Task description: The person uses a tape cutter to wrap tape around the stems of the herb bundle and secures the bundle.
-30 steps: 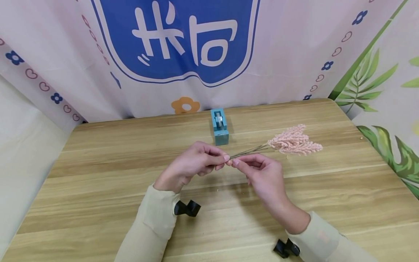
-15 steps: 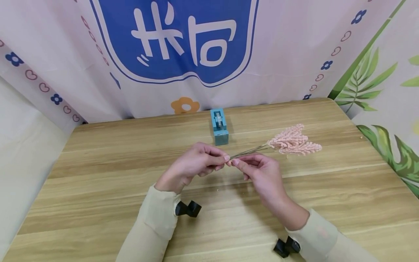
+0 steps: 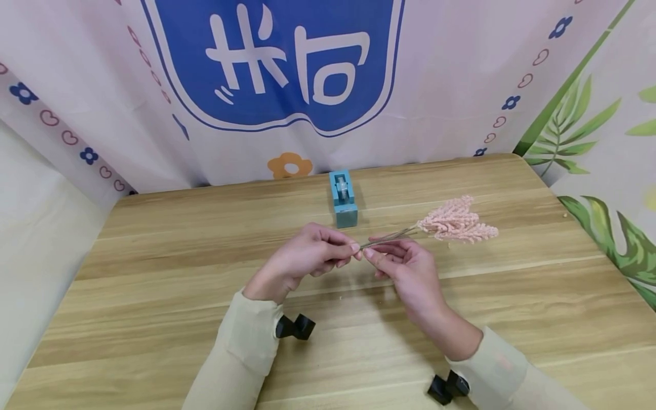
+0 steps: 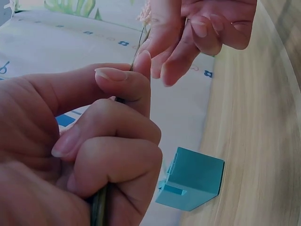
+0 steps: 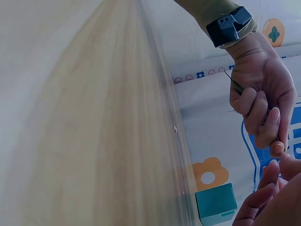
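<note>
Pink flower sprigs (image 3: 456, 221) sit right of the blue tape dispenser (image 3: 345, 214) and nearer the person, stems (image 3: 394, 236) pinched by the left hand (image 3: 307, 253), thumb to forefinger. Whether the right hand (image 3: 414, 274), fingers curled just beside, also grips, I cannot tell.

A blue tape dispenser (image 3: 345, 208) stands on the wood-grained table (image 3: 184, 239) before a pale curtain (image 3: 441, 74) bearing a blue emblem (image 3: 290, 68).
</note>
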Motion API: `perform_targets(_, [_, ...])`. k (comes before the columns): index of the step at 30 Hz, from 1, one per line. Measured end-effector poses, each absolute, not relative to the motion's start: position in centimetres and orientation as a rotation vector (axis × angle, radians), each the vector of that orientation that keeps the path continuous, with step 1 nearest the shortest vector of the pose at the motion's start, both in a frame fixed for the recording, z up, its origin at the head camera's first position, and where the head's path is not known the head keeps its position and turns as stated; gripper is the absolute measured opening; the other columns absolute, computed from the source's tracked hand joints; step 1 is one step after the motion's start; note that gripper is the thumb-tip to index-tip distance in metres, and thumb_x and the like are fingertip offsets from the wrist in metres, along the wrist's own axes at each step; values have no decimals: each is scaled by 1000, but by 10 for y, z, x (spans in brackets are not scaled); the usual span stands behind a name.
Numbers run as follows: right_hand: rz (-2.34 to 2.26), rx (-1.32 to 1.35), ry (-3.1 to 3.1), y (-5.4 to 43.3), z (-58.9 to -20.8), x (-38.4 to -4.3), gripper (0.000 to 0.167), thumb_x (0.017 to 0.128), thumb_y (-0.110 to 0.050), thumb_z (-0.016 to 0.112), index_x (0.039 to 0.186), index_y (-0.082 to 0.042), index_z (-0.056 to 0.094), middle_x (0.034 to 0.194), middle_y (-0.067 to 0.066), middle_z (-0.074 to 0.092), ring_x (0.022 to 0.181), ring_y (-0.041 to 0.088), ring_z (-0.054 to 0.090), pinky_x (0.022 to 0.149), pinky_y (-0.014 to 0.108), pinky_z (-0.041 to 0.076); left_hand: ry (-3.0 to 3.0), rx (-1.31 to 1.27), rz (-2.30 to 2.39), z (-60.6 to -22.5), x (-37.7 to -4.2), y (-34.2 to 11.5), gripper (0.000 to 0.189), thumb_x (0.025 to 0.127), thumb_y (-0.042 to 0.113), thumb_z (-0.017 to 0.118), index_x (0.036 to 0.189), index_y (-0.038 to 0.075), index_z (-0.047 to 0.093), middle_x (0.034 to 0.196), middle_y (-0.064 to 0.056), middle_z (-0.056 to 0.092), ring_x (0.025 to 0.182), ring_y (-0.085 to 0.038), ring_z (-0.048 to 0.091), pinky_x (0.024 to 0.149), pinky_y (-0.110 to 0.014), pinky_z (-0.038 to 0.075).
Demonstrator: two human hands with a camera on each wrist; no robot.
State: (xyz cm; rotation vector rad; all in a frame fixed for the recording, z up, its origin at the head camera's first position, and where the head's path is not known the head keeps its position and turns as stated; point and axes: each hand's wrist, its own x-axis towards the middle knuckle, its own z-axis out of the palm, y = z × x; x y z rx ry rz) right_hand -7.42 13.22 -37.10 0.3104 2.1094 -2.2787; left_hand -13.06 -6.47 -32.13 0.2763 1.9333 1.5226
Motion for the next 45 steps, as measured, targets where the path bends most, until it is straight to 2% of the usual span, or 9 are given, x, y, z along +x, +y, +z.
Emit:
perform_targets(2, [-2276,312,2105,133,-372,-74,32,96,-4,79,126,2,71,100,-3,81,83,13,73,71,26,60,1933,272,1527,-322,-131,-64,19,107,14,64,106,2,79,69,3,56,50,-9,28,49,-23,21])
perform_targets(8, [-2221,344,2124,135,-372,-75,31,95,-8,82,123,-2,71,94,-4,78,70,11,61,64,24,51,1932,262,1529,-322,-130,-63,18,107,14,65,103,4,79,69,2,55,49,-10,26,49,-24,21])
perform_targets(15, [-2211,398,2095,136,-370,-73,25,93,-13,84,102,-5,62,81,-6,64,60,8,47,55,23,42,1941,248,1530,-322,-130,-63,19,107,15,65,103,4,79,69,2,54,49,-10,25,49,-24,20])
perform_targets(17, [-2206,368,2102,136,-370,-73,22,94,-15,84,102,-4,67,82,-4,67,59,9,48,53,23,42,1947,249,1535,-323,-130,-63,19,107,15,65,104,3,79,70,2,55,49,-10,26,49,-24,21])
perform_targets(21, [-2197,309,2112,135,-370,-73,21,96,-18,83,109,-2,76,87,-2,76,60,9,51,54,22,43,1955,242,1536,-324,-131,-62,20,107,16,65,107,4,81,72,3,57,50,-10,26,49,-24,21])
perform_targets(28, [-2274,289,2020,134,-372,-74,16,97,-10,79,110,0,77,85,-6,76,61,7,51,58,20,44,1952,246,1529,-322,-130,-61,18,106,16,67,106,6,81,70,3,56,49,-10,25,49,-24,20])
perform_targets(34, [-2327,308,1892,134,-371,-74,7,99,-8,75,104,-4,76,87,-6,76,61,6,50,60,20,42,1960,249,1507,-321,-129,-60,18,106,19,68,102,7,81,70,3,55,49,-10,25,49,-24,20])
perform_targets(40, [-2331,315,1830,134,-372,-76,6,102,-13,73,103,-12,78,89,-7,79,61,7,48,61,20,38,1961,240,1500,-321,-128,-60,19,107,19,67,102,7,80,71,2,56,49,-11,25,49,-25,20])
perform_targets(45, [-2333,294,1824,134,-373,-79,10,102,-14,73,97,-19,80,87,-8,79,62,7,48,61,20,38,1972,243,1493,-322,-128,-61,19,107,18,66,101,7,80,72,0,55,49,-11,24,49,-24,21])
